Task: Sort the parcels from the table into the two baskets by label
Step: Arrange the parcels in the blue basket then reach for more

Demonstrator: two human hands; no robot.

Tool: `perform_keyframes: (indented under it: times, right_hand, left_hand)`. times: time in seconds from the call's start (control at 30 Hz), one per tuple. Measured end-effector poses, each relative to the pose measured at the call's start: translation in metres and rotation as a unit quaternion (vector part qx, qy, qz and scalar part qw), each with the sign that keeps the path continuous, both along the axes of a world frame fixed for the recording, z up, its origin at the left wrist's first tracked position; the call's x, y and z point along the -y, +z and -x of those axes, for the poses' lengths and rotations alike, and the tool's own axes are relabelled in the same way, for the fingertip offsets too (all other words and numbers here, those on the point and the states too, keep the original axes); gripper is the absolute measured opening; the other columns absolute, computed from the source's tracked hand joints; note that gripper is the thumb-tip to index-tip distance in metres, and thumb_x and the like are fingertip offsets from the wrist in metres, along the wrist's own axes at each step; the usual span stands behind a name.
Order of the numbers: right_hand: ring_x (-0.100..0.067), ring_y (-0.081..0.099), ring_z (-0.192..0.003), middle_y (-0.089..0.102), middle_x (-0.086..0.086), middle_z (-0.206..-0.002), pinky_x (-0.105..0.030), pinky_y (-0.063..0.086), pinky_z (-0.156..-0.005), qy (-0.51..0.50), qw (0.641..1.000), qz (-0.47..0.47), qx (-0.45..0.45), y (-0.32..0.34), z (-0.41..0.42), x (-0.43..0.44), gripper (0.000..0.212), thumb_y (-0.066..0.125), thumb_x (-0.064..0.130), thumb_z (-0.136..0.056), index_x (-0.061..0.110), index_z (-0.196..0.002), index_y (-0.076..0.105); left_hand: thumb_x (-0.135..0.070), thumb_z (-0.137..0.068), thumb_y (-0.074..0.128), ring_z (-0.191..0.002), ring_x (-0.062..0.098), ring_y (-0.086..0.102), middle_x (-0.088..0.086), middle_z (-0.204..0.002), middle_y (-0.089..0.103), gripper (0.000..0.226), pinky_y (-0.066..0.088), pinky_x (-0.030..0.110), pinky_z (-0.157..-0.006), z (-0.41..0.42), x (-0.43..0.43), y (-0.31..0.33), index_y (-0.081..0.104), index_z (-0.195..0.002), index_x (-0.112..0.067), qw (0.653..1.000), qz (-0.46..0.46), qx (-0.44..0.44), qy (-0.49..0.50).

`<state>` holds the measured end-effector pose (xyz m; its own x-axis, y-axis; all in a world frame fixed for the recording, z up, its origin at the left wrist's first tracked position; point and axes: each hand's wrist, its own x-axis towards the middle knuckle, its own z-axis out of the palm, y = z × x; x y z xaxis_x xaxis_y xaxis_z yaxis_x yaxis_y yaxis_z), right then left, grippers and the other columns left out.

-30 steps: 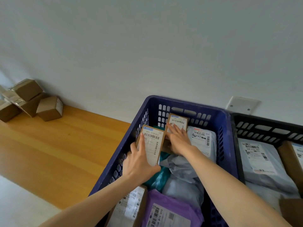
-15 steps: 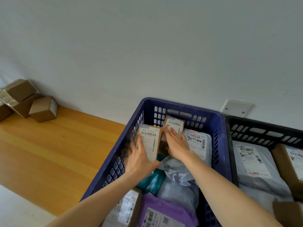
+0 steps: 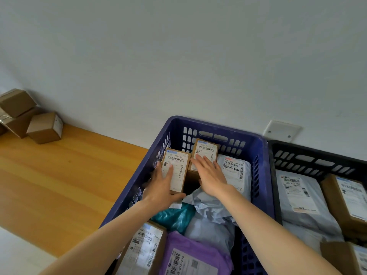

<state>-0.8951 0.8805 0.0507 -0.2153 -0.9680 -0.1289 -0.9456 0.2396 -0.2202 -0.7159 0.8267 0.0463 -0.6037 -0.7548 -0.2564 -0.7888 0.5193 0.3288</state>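
Parcel clasped in left grip; right grip rests flat, fingers straight, on neighbouring parcel.

- A plain, pale grey-white painted wall fills the upper half of the frame and runs its full width.
- A white square plastic wall plate, showing two small screws, sits low on that wall at right.
- A strip of pale off-white floor shows in the lower left corner.
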Motion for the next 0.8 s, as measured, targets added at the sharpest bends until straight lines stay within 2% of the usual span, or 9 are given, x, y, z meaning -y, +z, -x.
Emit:
perform_keyframes:
  times: [0.07,0.1,0.17,0.23,0.47,0.63,0.8]
  right_hand:
    - [-0.023,-0.003,-0.15,-0.002,-0.003,-0.163,-0.045,0.004,-0.122,0.004,1.0,0.0,-0.006,0.001,-0.003,0.0,0.093,0.055,-0.011,-0.085,0.026,-0.155,0.006]
    - [-0.024,-0.003,-0.15,-0.003,-0.003,-0.163,-0.046,0.005,-0.122,0.007,1.0,-0.003,-0.011,0.002,-0.005,0.0,0.095,0.054,-0.012,-0.084,0.028,-0.155,0.005]
    - [-0.024,-0.004,-0.15,-0.004,-0.003,-0.163,-0.048,0.006,-0.122,0.01,1.0,-0.01,-0.02,0.004,-0.008,0.0,0.096,0.054,-0.012,-0.084,0.03,-0.155,0.003]
    - [-0.024,-0.005,-0.15,-0.005,-0.002,-0.163,-0.048,0.006,-0.122,0.01,1.0,-0.014,-0.023,0.005,-0.008,-0.001,0.094,0.055,-0.009,-0.085,0.03,-0.155,0.004]
    - [-0.022,-0.005,-0.15,-0.004,0.0,-0.163,-0.047,0.006,-0.122,0.016,0.999,-0.017,-0.028,0.004,-0.005,-0.005,0.086,0.053,-0.006,-0.089,0.028,-0.155,0.009]
    - [-0.021,-0.005,-0.15,-0.005,0.001,-0.163,-0.045,0.004,-0.122,0.012,1.0,-0.009,-0.02,-0.002,-0.004,-0.007,0.085,0.051,-0.007,-0.09,0.029,-0.155,0.009]
    - [-0.02,-0.006,-0.15,-0.005,0.003,-0.163,-0.045,0.0,-0.121,0.0,1.0,0.002,-0.01,-0.006,-0.005,-0.006,0.085,0.051,-0.006,-0.089,0.029,-0.155,0.009]
  left_hand:
    - [-0.054,-0.086,0.062,-0.147,0.028,-0.017,0.008,-0.158,-0.024,0.104,0.006,0.047,-0.121,-0.005,0.0,0.003,-0.011,-0.153,-0.023,0.992,0.043,0.082,-0.082]
    - [-0.041,-0.09,0.063,-0.147,0.029,-0.016,0.009,-0.159,-0.022,0.1,0.003,0.045,-0.121,-0.007,-0.001,0.004,-0.012,-0.153,-0.023,0.982,0.073,0.124,-0.121]
    - [-0.012,-0.09,0.063,-0.148,0.033,-0.01,0.012,-0.16,-0.019,0.101,0.008,0.044,-0.12,-0.007,-0.003,0.004,-0.016,-0.152,-0.022,0.959,0.13,0.189,-0.168]
    - [-0.001,-0.088,0.062,-0.147,0.039,-0.004,0.016,-0.16,-0.016,0.103,0.016,0.047,-0.119,-0.005,-0.002,0.003,-0.018,-0.151,-0.016,0.939,0.173,0.224,-0.194]
    - [0.001,-0.1,0.035,-0.142,0.052,0.011,0.029,-0.157,-0.005,0.066,0.026,0.054,-0.114,0.011,0.01,-0.006,-0.012,-0.147,0.008,0.909,0.252,0.223,-0.246]
    - [0.001,-0.101,0.032,-0.142,0.051,0.012,0.029,-0.157,-0.004,0.063,0.024,0.054,-0.114,0.028,0.032,-0.017,-0.012,-0.146,0.008,0.906,0.273,0.21,-0.247]
    - [-0.002,-0.1,0.039,-0.144,0.047,0.014,0.024,-0.159,-0.002,0.07,0.025,0.051,-0.116,0.042,0.048,-0.015,-0.011,-0.149,0.004,0.908,0.274,0.201,-0.245]
